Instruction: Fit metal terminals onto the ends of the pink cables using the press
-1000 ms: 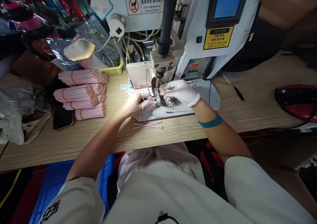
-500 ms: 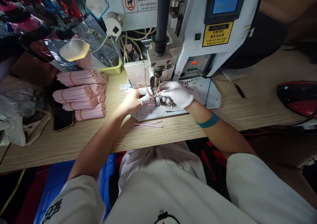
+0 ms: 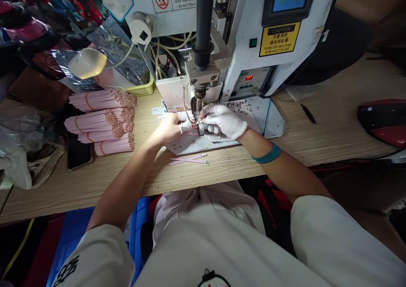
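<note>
My left hand (image 3: 169,128), with white cots on its thumb and a finger, is closed on a pink flat wire beside the small metal fixture (image 3: 201,129). Pink strips show around and under its fingers. My right hand (image 3: 223,121), in a white glove, pinches at the fixture from the other side; whatever is between its fingertips is too small to make out. Directly above the fingertips is the soldering head (image 3: 200,93) of the machine, with a thin curved tube beside it. Small metal parts (image 3: 245,107) lie scattered on the base plate (image 3: 272,124) behind my right hand.
Bundles of pink wires (image 3: 91,122) are stacked at left, next to a phone (image 3: 79,153). Two loose pink wires (image 3: 188,160) lie before the plate. A lamp (image 3: 88,63) hangs at upper left. A black pointed tool (image 3: 308,114) and a red-black object (image 3: 383,124) lie at right.
The camera view has shifted slightly. Both hands stay at the fixture, with the right fingertips moved only a little. The machine's red display reads differently.
</note>
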Demonstrator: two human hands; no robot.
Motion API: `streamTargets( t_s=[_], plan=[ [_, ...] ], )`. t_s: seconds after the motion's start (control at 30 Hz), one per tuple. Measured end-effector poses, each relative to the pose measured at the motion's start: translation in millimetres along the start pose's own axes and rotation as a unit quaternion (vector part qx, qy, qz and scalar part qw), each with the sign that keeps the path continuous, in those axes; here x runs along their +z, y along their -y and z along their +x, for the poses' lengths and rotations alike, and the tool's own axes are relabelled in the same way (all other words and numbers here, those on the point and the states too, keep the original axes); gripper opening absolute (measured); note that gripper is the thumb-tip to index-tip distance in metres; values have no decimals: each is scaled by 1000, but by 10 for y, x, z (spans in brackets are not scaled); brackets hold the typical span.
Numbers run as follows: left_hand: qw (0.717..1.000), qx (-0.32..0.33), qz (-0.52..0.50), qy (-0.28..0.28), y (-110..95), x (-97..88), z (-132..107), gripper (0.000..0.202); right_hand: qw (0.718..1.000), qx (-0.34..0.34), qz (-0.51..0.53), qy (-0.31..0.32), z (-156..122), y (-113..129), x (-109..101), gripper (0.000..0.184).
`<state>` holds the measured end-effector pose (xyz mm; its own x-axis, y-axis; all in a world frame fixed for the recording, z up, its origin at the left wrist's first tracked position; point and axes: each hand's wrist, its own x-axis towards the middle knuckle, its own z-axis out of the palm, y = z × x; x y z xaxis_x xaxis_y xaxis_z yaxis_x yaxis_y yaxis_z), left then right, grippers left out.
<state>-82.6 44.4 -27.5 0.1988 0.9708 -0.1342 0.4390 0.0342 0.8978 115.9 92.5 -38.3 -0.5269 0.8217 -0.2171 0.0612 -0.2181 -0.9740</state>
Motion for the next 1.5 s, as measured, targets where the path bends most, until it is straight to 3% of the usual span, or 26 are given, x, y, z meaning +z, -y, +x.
streamTargets(
  t_s=[0.4,0.8,1.23,1.4,1.5],
  plan=[
    [1000,9,-23,6,73,-41,74,25,1000,-13,-8,10,14,-31,20,11],
    [999,3,-35,-6,-27,-25,62,23,999,-34,8,25,19,-49,4,10],
    [999,4,-52,7,-2,-27,76,25,999,-28,4,26,22,-48,9,14],
    [998,11,-64,9,48,-50,93,21,999,-20,-28,22,3,8,23,14],
    [999,0,-44,23,20,-113,24,18,996,-29,-86,3,-34,117,-90,15]
  ],
)
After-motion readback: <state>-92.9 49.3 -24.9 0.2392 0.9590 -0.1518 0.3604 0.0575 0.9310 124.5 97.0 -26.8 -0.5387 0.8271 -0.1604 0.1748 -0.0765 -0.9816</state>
